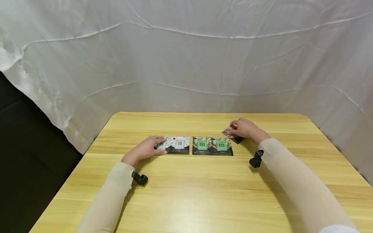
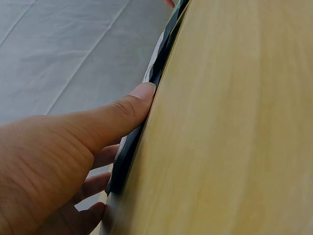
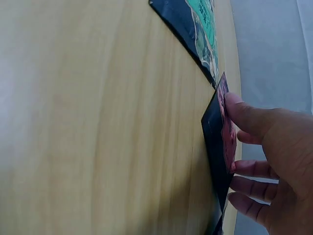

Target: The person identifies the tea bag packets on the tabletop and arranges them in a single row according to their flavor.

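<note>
Two white-and-black sachets lie side by side, the left one [image 1: 162, 147] partly hidden under my left hand [image 1: 147, 148] and the right one [image 1: 181, 150] in full sight. My left thumb and fingers span the left sachet, touching its near and far edges. My right hand [image 1: 246, 127] pinches a pink-and-black sachet [image 3: 227, 132] between thumb and fingers. That sachet is tilted up off the table, one corner close to the green sachets in the right wrist view. Two green-and-black sachets, left [image 1: 201, 151] and right [image 1: 222, 152], lie flat between the hands.
All this is on a light wood-grain table [image 1: 204, 194] with rounded far corners. A pale grey cloth [image 1: 186, 64] hangs behind it. Something black [image 1: 29, 145] fills the left side. A small black camera is strapped to each sleeve.
</note>
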Demonstrator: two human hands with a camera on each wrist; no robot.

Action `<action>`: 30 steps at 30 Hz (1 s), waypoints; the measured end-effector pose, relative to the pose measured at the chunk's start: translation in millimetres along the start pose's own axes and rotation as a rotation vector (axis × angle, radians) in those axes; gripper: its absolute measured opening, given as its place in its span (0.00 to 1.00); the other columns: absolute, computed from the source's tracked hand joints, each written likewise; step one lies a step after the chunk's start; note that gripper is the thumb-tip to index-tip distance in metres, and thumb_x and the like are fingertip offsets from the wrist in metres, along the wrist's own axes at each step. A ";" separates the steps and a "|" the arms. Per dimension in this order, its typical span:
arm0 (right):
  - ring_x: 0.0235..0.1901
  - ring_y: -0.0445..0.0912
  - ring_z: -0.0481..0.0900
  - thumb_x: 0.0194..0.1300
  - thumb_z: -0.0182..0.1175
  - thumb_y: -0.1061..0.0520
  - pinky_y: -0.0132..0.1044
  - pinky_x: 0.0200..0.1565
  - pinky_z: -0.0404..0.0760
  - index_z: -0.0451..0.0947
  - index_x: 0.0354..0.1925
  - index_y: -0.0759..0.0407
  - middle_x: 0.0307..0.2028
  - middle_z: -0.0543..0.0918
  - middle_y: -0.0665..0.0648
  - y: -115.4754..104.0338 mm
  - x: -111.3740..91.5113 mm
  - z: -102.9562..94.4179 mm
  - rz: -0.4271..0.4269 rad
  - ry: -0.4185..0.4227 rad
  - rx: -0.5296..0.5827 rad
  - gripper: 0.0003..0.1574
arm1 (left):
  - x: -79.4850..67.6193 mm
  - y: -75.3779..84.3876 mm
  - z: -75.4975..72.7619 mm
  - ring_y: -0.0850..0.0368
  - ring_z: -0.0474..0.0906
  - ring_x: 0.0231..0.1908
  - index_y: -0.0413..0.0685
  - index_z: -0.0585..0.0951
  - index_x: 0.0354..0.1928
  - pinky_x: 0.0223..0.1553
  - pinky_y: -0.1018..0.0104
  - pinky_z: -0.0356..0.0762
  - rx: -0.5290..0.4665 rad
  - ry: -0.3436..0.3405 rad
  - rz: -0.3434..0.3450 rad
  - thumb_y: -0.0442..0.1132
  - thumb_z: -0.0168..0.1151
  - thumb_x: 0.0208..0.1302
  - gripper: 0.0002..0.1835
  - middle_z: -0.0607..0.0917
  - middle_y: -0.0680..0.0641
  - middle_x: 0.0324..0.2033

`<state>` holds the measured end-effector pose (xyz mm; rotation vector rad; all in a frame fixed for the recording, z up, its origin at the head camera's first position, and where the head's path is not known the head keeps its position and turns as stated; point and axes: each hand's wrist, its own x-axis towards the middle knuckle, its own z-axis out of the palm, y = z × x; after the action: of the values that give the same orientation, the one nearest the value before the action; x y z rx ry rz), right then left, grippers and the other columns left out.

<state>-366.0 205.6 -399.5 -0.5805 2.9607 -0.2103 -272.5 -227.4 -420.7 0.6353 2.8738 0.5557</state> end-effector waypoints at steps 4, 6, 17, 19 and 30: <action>0.39 0.54 0.71 0.58 0.53 0.36 0.52 0.43 0.71 0.69 0.57 0.57 0.43 0.72 0.62 4.3 -7.2 -1.2 0.005 0.008 -0.017 0.36 | 0.5 0.0 -0.8 0.47 0.51 0.63 0.56 0.61 0.65 0.62 0.49 0.51 0.000 0.002 0.005 0.62 0.55 0.53 0.38 0.59 0.48 0.64; 0.38 0.53 0.71 0.58 0.53 0.36 0.51 0.42 0.71 0.70 0.56 0.57 0.42 0.73 0.62 6.6 -10.4 -0.8 0.012 0.008 -0.024 0.36 | 0.7 -0.2 -1.1 0.47 0.51 0.63 0.56 0.61 0.65 0.62 0.49 0.51 -0.001 0.003 0.006 0.62 0.55 0.53 0.38 0.59 0.48 0.64; 0.35 0.54 0.71 0.57 0.54 0.35 0.50 0.38 0.72 0.73 0.51 0.60 0.38 0.72 0.62 14.1 -26.5 2.6 0.030 0.057 -0.046 0.35 | 0.7 -3.1 -1.6 0.47 0.52 0.63 0.56 0.61 0.65 0.62 0.49 0.50 0.005 0.002 0.003 0.63 0.55 0.53 0.39 0.60 0.47 0.64; 0.36 0.55 0.71 0.57 0.54 0.36 0.51 0.39 0.72 0.74 0.50 0.60 0.40 0.72 0.63 15.7 -29.9 3.2 0.020 0.076 -0.045 0.34 | 0.7 -3.8 -1.1 0.47 0.51 0.63 0.57 0.61 0.65 0.62 0.49 0.50 0.003 -0.001 0.000 0.63 0.55 0.53 0.39 0.59 0.48 0.64; 0.55 0.58 0.66 0.58 0.58 0.46 0.56 0.53 0.64 0.71 0.56 0.54 0.55 0.71 0.60 34.3 -41.1 3.5 -0.217 0.100 0.145 0.29 | 5.2 -5.6 -1.8 0.47 0.51 0.63 0.56 0.61 0.65 0.62 0.49 0.49 0.006 0.005 0.009 0.64 0.55 0.53 0.39 0.59 0.47 0.64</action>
<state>-340.3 252.3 -404.8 -0.8951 2.9399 -0.4823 -279.6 -230.5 -421.6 0.6489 2.8798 0.5504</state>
